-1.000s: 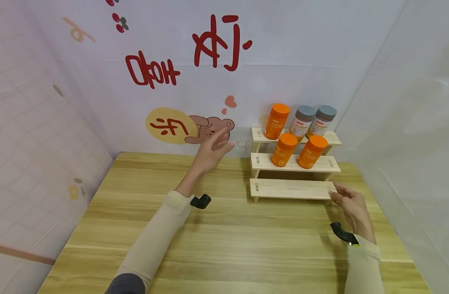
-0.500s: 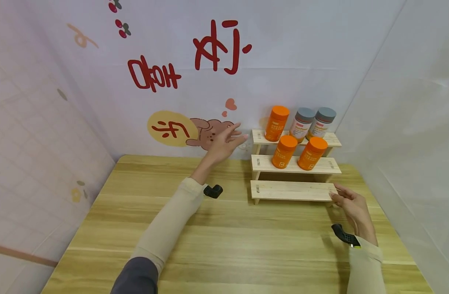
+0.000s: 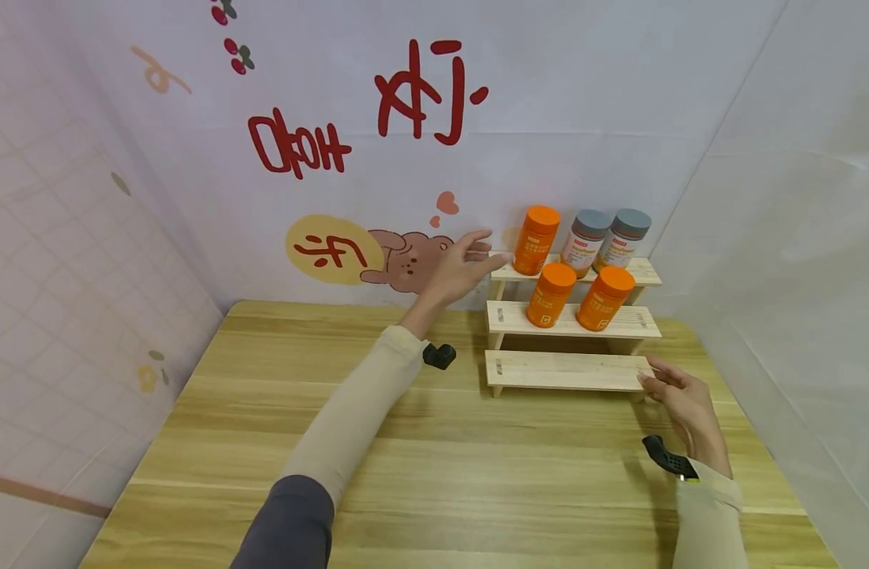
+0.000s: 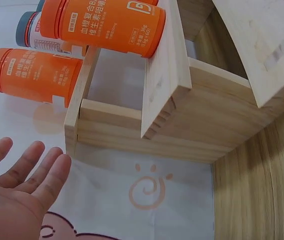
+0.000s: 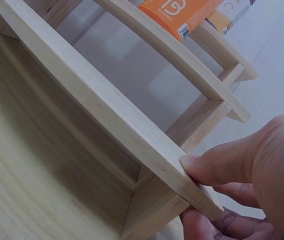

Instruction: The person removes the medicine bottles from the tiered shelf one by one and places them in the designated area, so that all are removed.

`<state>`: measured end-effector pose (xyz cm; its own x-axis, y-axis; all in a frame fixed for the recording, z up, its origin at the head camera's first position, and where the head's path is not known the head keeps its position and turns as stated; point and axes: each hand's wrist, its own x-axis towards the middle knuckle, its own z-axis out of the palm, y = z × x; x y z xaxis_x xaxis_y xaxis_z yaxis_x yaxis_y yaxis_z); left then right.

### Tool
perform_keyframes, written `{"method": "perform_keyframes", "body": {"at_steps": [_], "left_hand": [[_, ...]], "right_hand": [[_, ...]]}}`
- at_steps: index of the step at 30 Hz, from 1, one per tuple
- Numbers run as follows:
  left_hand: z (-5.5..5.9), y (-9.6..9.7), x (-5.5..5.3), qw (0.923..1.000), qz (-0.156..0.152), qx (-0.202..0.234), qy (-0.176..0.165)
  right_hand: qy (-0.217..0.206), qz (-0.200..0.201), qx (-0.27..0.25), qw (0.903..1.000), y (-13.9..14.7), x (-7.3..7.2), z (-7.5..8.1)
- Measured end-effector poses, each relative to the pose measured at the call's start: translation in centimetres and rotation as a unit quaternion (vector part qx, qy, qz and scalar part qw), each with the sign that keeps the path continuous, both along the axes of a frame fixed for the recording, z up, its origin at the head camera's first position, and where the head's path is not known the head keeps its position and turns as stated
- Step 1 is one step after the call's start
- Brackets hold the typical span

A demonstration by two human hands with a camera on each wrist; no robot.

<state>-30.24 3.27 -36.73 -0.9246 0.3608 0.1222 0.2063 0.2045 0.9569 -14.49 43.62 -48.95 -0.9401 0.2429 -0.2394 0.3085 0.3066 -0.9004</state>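
Note:
A three-tier wooden stand [image 3: 548,370] rises in steps against the back wall. On its top tier stand an orange bottle [image 3: 536,241] and two grey-capped bottles [image 3: 583,241]; the middle tier bears two more orange bottles [image 3: 550,295]. My left hand [image 3: 457,273] is just left of the top tier, fingers spread, palm towards the orange bottle there. Nothing lies in it, and the left wrist view shows a gap between the fingertips [image 4: 61,167] and that bottle. With thumb above and fingers beneath, my right hand [image 5: 252,175] pinches the right end of the bottom tier.
The stand rests near the back right of a wood-grain table [image 3: 477,474]. Behind it is a white wall cloth [image 3: 562,158] with red characters and a cartoon bear [image 3: 409,265]. Another white sheet [image 3: 783,316] hangs along the right side.
My left hand has moved right, from in front of the bear to the top tier's left end. The right hand keeps its pinch on the stand, and the bottles stay put.

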Motion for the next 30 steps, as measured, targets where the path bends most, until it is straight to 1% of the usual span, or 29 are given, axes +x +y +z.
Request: {"method": "perform_keyframes", "body": {"at_steps": [2, 8, 12, 18, 24, 28, 30], "left_hand": [[0.1, 0.4, -0.2, 1.0000, 0.004, 0.002, 0.000], [0.3, 1.4, -0.9, 0.9998, 0.004, 0.018, -0.002], [0.1, 1.7, -1.4, 0.9997, 0.014, 0.019, -0.002], [-0.1, 1.9, -1.9, 0.9991, 0.030, 0.024, 0.016], [0.2, 2.7, -2.2, 0.9993, 0.024, 0.021, 0.020], [0.5, 3.8, -2.4, 0.9996, 0.018, 0.020, 0.012], [0.7, 4.5, -2.5, 0.9996, 0.015, 0.017, 0.015]], "right_hand": [[-0.001, 0.000, -0.002, 1.0000, 0.0, 0.0, 0.0], [-0.005, -0.002, 0.024, 0.9997, 0.1, 0.0, -0.1], [-0.006, -0.003, 0.018, 0.9998, 0.1, -0.1, -0.2], [-0.009, -0.001, 0.009, 0.9999, 0.1, -0.1, -0.2], [-0.010, 0.000, 0.010, 0.9999, 0.0, -0.1, -0.2], [-0.009, 0.004, 0.016, 0.9998, 0.1, 0.0, -0.2], [-0.006, 0.002, 0.013, 0.9999, 0.1, 0.0, -0.3]]}}
